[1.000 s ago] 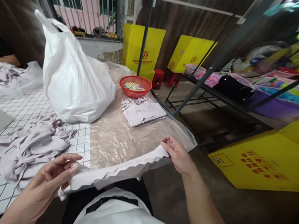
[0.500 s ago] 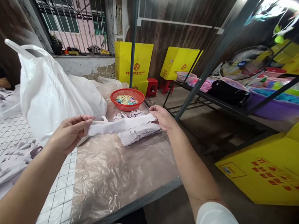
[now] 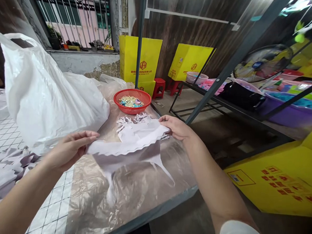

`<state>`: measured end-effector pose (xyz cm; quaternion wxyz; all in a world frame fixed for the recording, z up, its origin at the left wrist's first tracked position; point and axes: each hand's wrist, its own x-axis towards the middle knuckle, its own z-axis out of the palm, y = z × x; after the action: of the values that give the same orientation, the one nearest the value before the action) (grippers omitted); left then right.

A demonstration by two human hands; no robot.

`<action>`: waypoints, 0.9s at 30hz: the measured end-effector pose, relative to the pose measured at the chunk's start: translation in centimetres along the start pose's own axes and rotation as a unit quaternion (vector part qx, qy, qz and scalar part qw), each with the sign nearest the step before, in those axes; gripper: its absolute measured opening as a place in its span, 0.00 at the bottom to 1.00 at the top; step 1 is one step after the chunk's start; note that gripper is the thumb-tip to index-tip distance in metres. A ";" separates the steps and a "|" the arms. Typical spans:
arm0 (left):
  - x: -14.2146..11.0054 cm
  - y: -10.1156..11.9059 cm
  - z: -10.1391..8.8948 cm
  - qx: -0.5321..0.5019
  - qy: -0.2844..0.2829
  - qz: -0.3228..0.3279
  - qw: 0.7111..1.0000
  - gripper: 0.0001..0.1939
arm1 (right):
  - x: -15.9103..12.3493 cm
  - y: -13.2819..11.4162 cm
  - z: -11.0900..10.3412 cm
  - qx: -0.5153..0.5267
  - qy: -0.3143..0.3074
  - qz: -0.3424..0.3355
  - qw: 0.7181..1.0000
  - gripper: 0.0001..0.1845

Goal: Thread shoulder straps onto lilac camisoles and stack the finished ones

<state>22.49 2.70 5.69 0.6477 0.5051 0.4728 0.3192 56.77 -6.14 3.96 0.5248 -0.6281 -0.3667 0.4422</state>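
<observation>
A pale lilac camisole (image 3: 129,158) with a wavy hem and thin straps is stretched between my hands over the table. My left hand (image 3: 72,147) pinches one end of its hem, and my right hand (image 3: 177,127) grips the other end. The straps dangle on the near side, toward the plastic table cover (image 3: 138,196). Just behind lies a stack of similar garments (image 3: 139,131), straps bunched at the far end and partly covered by the held one.
A red basket (image 3: 132,110) of small pieces stands behind the stack. To the left are a large white plastic bag (image 3: 55,96) and a loose heap of lilac garments (image 3: 9,170). A metal rack (image 3: 248,117) and a yellow carton (image 3: 278,181) border the right side.
The camisole was a narrow folded strip between my hands; now it hangs spread out, straps dangling. Both hands keep their hold. The view has shifted slightly.
</observation>
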 end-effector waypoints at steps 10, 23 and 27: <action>10.5 4.9 6.6 -0.082 0.060 0.205 0.974 0.09 | 16.0 -4.8 -3.1 -0.126 0.221 -0.163 0.953 0.10; 8.9 -13.3 11.0 0.001 -0.045 -0.033 0.998 0.19 | 10.9 9.8 -8.9 -0.371 0.135 0.006 0.919 0.09; 8.9 -13.3 10.6 0.061 -0.053 -0.049 0.995 0.15 | 10.6 9.7 -9.0 -0.464 0.137 0.003 0.875 0.09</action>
<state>34.68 3.09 -9.20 0.6546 0.5364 0.4806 0.2299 68.77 -1.11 -6.86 0.2171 -0.8548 -0.4523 0.1326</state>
